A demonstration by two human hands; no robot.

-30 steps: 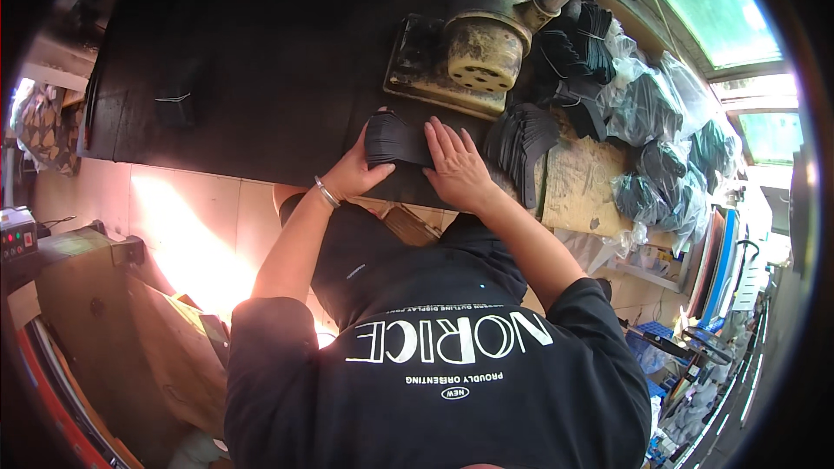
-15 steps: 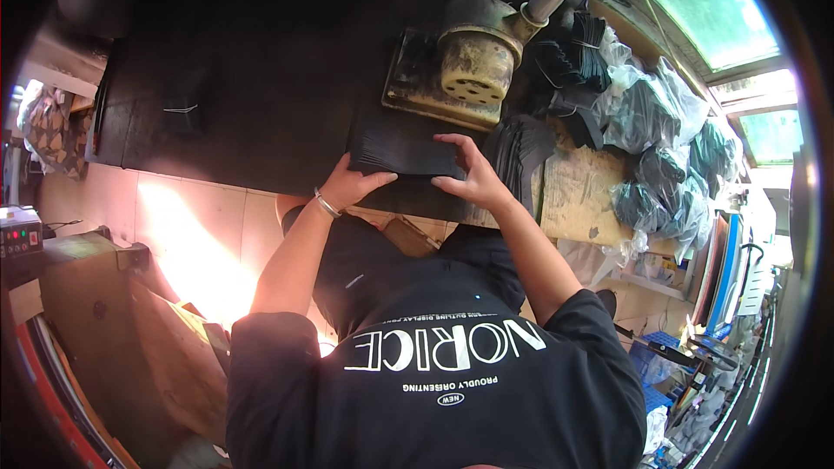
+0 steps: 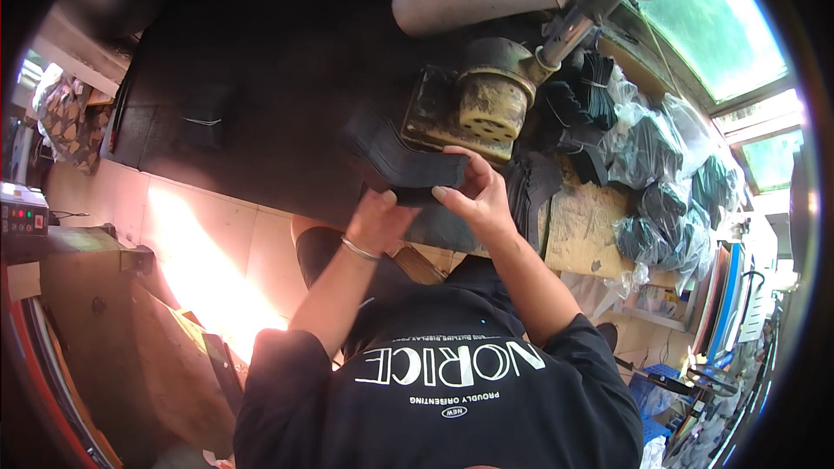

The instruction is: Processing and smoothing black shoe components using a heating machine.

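A stack of thin black sheets (image 3: pixel 408 167) is held between my hands near the front edge of the dark table (image 3: pixel 269 152). The stack bends in a curve, its left part rising away from me. My right hand (image 3: pixel 479 195) pinches the right end, thumb along the near edge and fingers behind. Beneath the near edge is my left hand (image 3: pixel 382 221), its thumb up against the stack; the other fingers are blurred or hidden underneath. More black pieces (image 3: pixel 532 189) lie piled just right of my right hand.
A worn yellowish machine head (image 3: pixel 493 100) on a metal arm stands beyond the stack. Plastic bags of black pieces (image 3: pixel 651 139) crowd the right side by the window. A tied black bundle (image 3: pixel 204 117) lies at the left of the table. A control box (image 3: pixel 23 208) sits far left.
The stack, flatter before, is now bent and lifted at its left. My left hand has moved right and under the near edge. The whole view has shifted slightly.
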